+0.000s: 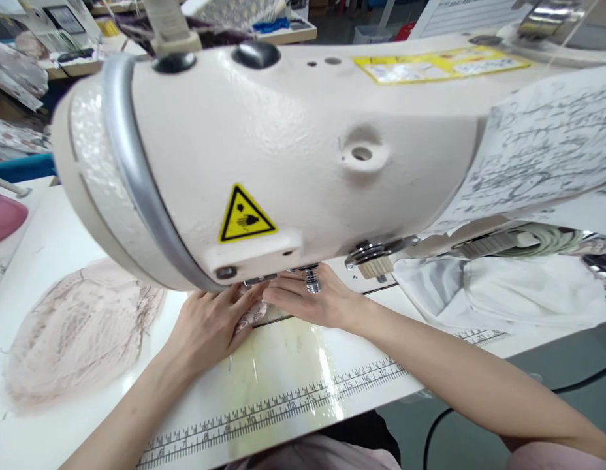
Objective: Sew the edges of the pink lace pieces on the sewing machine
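A large cream sewing machine head [283, 150] fills the upper view and hides the needle area. Under it, my left hand [209, 323] lies flat with fingers stretched on a small piece of pale pink lace [250, 316] on the white table [58, 241]. My right hand [310, 301] rests just right of it, fingers extended toward the lace below the presser foot screw [312, 279]. The fingertips of both hands meet over the lace, and part of them is hidden by the machine.
A pile of pink lace [78, 329] lies on the table at the left. White fabric [499, 287] is heaped at the right under the machine arm. A printed ruler [283, 408] runs along the table's front edge. Other workstations stand behind.
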`<state>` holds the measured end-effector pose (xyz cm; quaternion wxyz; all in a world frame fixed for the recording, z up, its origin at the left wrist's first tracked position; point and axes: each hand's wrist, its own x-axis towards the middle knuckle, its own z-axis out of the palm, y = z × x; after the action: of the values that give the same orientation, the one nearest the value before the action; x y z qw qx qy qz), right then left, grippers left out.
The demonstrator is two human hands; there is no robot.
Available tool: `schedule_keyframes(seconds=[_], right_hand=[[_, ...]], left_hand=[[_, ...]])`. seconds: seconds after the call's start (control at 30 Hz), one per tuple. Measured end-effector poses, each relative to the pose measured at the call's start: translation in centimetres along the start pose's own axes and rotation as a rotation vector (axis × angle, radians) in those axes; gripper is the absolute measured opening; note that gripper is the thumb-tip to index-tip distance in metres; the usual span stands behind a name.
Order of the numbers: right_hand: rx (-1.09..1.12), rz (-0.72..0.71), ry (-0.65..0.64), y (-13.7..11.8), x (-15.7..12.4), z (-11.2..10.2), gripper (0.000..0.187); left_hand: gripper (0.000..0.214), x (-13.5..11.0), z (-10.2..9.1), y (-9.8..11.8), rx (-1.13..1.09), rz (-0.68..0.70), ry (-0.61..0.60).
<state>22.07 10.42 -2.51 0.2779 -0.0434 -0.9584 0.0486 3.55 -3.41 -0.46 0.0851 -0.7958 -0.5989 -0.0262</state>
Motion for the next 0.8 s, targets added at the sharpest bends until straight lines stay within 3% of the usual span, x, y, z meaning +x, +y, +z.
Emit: schedule_keyframes(seconds=[0.3, 0.47, 0.57, 0.8], right_hand=[[-0.165, -0.092, 0.143, -0.1, 0.4, -1.3, 0.017], [-0.235, -0.123, 0.212, -0.5, 0.5, -1.3, 0.016], [-0.247, -0.098, 0.19, -1.0, 0.4, -1.3, 0.017], [-0.259, -0.091, 0.106, -1.6, 0.2, -1.1, 0.012]], left_hand=[[0.042, -0.1, 0.2, 0.0, 0.02, -0.005, 0.02], [0.032, 0.0, -0.1, 0.0, 0.03, 0.137, 0.218], [0.031, 0.0, -0.3, -0.2, 0.036, 0.198, 0.279], [0.027, -0.3, -0.1, -0.9, 0.0, 0.156, 0.263]])
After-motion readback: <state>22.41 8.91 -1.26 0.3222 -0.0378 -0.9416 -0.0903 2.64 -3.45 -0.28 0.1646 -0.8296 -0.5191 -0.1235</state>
